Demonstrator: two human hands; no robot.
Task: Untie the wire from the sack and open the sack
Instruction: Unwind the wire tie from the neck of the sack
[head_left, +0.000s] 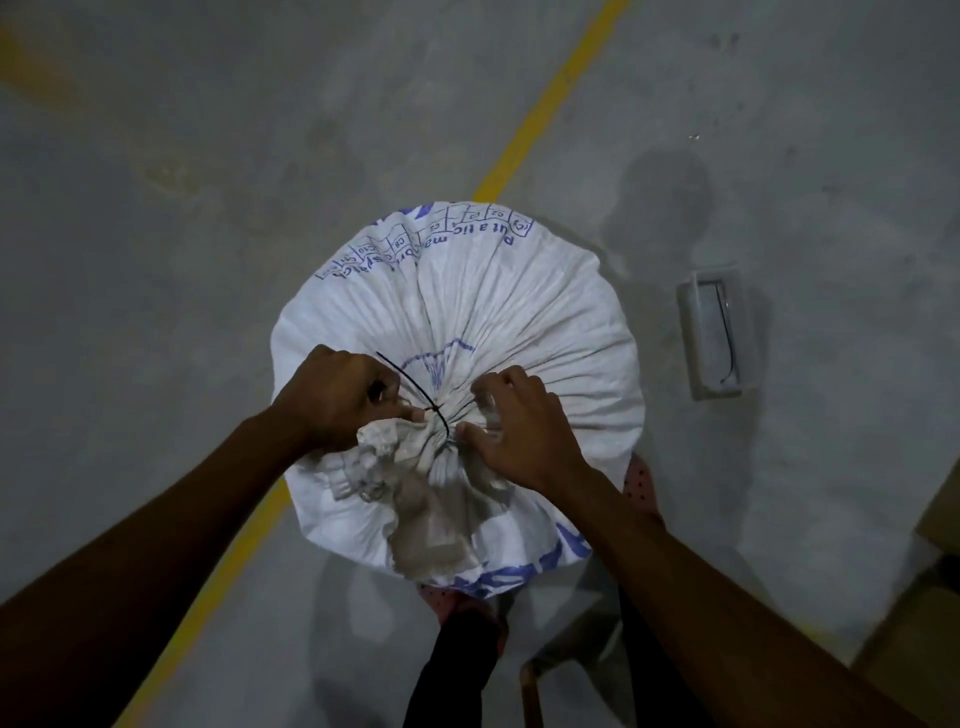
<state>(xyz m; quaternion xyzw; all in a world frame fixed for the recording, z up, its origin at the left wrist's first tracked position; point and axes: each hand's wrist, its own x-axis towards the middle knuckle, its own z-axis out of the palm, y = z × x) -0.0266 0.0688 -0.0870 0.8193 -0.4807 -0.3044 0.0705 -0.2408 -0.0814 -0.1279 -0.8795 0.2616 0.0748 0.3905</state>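
- The sack (498, 322) is standing at the centre of the frame on the grey floor (156, 208), white with blue print; its mouth is gathered into a tight neck.
- The wire (415, 395), thin and black, is circling that neck; one end is sticking up toward the upper left.
- The left hand (337, 400) is curling clenched beside the neck; its fingers (410, 414) are pinching at the wire.
- The right hand (524, 426) is resting spread on the cloth, thumb touching the neck, grasping nothing.
- A yellow line (550, 98) is crossing the floor; a grey tray (714, 338) is lying at the right.
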